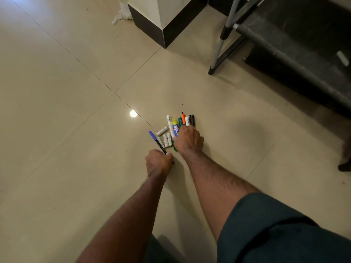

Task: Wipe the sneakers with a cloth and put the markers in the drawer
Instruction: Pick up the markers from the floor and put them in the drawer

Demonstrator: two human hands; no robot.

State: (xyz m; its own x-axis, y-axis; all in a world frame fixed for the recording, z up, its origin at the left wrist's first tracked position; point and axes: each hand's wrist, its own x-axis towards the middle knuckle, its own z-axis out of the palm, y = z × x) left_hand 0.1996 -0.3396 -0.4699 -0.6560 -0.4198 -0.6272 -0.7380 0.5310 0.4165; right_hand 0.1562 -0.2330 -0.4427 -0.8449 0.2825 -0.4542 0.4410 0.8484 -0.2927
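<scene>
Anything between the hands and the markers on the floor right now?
Nothing visible. The left hand already grips the blue pen, and the right hand rests on the bunch of markers. The short white sticks lie between the hands and block neither. No drawer is in view.

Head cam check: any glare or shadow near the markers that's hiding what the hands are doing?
Head view: one round lamp glare spot on the floor tiles, left of the markers, not covering them; soft shadow right of the right hand; left hand and its blue-capped pen readable; wide-angle bending at edges; dim, warm light.
</scene>
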